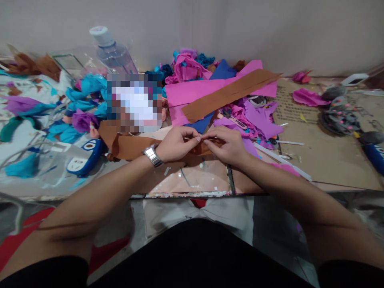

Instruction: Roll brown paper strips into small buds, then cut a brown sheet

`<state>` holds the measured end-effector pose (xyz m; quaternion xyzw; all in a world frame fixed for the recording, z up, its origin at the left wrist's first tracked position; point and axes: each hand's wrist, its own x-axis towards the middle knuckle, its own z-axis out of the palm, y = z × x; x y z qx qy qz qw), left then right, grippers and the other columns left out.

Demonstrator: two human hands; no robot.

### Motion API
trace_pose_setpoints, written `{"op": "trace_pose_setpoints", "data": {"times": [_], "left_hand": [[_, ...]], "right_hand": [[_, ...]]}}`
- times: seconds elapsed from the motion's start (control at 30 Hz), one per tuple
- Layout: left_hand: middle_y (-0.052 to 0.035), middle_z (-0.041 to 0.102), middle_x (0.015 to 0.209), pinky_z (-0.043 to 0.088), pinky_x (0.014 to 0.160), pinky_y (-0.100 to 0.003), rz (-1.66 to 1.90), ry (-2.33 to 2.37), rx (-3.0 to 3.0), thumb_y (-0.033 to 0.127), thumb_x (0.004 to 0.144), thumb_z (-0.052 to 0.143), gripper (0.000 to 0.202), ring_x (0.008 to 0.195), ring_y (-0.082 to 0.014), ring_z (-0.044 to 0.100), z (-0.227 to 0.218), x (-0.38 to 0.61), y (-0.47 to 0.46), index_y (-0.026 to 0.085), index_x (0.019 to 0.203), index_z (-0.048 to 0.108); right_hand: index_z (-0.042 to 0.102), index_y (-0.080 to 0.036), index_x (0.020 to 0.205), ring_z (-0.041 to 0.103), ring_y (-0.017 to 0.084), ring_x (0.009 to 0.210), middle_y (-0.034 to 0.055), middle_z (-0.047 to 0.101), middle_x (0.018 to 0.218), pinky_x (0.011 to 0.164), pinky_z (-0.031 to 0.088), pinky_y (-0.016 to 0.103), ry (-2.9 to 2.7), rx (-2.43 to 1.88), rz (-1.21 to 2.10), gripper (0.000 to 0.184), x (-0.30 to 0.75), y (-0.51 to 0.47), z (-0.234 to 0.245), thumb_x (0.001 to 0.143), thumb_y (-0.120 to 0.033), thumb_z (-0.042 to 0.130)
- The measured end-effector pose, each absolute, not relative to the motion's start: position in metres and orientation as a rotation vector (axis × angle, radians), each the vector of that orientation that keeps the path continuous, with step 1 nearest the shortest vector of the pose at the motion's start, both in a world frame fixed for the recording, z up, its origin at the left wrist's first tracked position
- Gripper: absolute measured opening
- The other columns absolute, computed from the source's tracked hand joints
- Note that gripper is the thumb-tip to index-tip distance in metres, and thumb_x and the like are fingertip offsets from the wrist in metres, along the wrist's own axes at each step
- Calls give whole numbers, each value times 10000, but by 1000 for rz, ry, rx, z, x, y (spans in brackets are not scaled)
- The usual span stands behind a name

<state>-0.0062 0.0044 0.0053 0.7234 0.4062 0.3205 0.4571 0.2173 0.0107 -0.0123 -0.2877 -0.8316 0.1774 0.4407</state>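
Observation:
My left hand [177,145], with a metal watch [153,155] at its wrist, is closed in a pinch near the table's front. The thumb and fingers of my right hand [227,145] are pinched too, and their tips meet those of the left. Between and beneath them runs a brown crepe paper strip [132,146], whose pinched edge is mostly hidden by my fingers. Just beyond lie pink crepe paper [192,96], another brown strip [231,94] on top of it, and a piece of blue paper [198,125].
A clear bottle [115,58] stands at the back left. Blue and purple paper flowers [85,120] crowd the left, near a blue power strip [87,156]. Purple scraps [261,120] lie right of my hands. Farther right, cardboard [315,156] carries a dark pincushion [339,118].

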Motion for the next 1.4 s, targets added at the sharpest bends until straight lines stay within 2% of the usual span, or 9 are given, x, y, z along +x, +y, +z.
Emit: {"op": "trace_pose_setpoints", "data": {"times": [0.47, 0.9, 1.4], "left_hand": [[-49, 706, 748, 469, 594, -226, 862, 996, 1782, 445, 961, 650, 340, 641, -127, 617, 4, -3, 3, 136, 833, 710], [-40, 703, 768, 476, 625, -237, 877, 1002, 1823, 440, 970, 635, 332, 670, -133, 618, 3, -2, 2, 142, 839, 702], [-19, 667, 751, 419, 635, -252, 875, 1039, 1885, 458, 998, 602, 365, 674, -127, 566, 1, -3, 3, 150, 824, 693]], "right_hand": [[751, -232, 1001, 737, 227, 903, 49, 795, 950, 871, 545, 394, -2110, -747, 354, 93, 218, 13, -15, 946, -216, 678], [725, -218, 970, 707, 231, 920, 65, 757, 962, 867, 550, 394, -2094, -757, 383, 59, 217, 12, -12, 934, -204, 681], [712, -223, 982, 707, 224, 914, 56, 764, 962, 873, 538, 392, -2103, -752, 374, 58, 218, 12, -13, 948, -206, 668]]}}
